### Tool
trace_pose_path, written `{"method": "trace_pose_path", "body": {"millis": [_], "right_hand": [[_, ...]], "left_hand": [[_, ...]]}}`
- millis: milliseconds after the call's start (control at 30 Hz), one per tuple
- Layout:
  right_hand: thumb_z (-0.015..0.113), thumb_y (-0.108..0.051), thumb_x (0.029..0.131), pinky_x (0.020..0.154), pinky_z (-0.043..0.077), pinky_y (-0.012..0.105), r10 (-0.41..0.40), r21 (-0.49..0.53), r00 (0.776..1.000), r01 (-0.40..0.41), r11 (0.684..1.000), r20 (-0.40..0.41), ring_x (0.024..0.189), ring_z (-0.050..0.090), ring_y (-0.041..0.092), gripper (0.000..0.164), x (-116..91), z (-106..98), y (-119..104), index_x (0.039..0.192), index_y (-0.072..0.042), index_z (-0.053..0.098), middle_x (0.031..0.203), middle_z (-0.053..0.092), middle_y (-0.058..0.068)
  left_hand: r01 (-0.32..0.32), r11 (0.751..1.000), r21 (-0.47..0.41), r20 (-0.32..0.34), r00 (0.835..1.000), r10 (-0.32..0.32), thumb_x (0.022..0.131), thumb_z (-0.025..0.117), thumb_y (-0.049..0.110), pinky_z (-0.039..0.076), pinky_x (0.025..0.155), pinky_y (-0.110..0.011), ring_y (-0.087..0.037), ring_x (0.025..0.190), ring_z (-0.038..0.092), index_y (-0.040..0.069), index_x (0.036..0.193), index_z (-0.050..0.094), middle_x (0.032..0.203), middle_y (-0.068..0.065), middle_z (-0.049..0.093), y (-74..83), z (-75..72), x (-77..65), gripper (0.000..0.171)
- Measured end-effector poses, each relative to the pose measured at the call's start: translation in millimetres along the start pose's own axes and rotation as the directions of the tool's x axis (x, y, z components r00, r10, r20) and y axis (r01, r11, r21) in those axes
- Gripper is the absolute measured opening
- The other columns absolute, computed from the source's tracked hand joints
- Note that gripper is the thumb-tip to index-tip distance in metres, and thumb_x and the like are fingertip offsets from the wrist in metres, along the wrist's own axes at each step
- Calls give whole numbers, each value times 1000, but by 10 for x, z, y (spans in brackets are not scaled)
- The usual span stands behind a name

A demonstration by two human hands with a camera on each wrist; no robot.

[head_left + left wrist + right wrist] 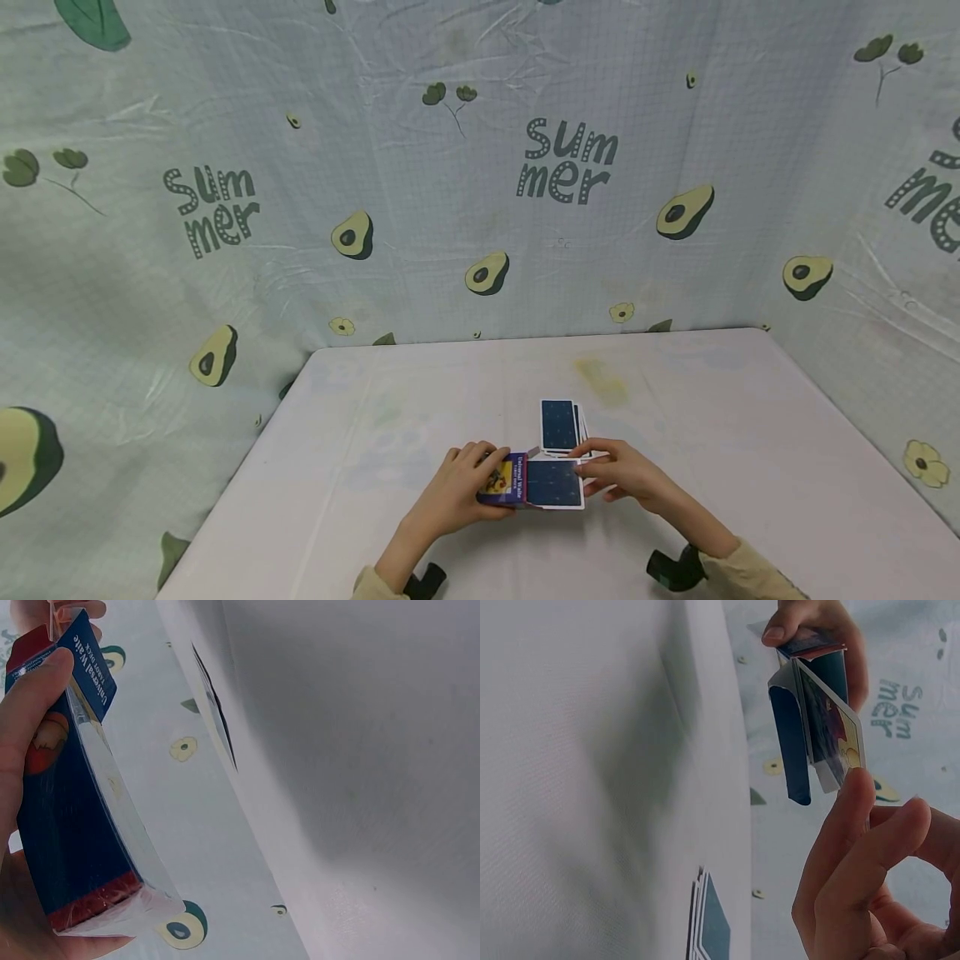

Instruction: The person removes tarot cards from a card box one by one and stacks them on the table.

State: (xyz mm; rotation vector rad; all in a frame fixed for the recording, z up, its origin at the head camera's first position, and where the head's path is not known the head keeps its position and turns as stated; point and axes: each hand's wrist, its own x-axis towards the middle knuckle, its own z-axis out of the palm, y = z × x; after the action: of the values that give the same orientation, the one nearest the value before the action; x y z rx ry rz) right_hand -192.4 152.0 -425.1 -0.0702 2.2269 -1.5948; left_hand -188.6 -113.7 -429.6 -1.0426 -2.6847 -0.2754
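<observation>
My left hand [474,483] grips a blue and purple tarot card box [504,481] marked "Universal Waite" around its closed end. Its open end faces right in the head view, with the flap [789,742] folded out. A tarot card [555,483] with a dark blue back sticks well out of the opening. At the card's outer end my right hand [626,475] pinches it between thumb and fingers. The right wrist view shows the card's picture side [832,724]. Just beyond the box, a loose pile of cards [558,425] lies back side up on the table.
The white-covered table [360,417] reaches back to a cloth curtain [420,183] printed with avocados and "summer". Another curtain side hangs along the right. Dark wrist-worn devices [675,569] sit below both forearms.
</observation>
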Motion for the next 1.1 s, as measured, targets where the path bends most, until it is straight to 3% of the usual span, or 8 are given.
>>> {"method": "trace_pose_path", "body": {"millis": [1100], "right_hand": [[62,-30,82,53,43,23,13,38,999,-14,999,38,69,64,14,44,-9,-166,28,115,-3,53,96,65,7]], "left_hand": [[27,999,44,-15,1000,-26,66,69,55,38,83,-34,-13,99,49,15,124,50,108,1,53,-58,25,-38,73]]}}
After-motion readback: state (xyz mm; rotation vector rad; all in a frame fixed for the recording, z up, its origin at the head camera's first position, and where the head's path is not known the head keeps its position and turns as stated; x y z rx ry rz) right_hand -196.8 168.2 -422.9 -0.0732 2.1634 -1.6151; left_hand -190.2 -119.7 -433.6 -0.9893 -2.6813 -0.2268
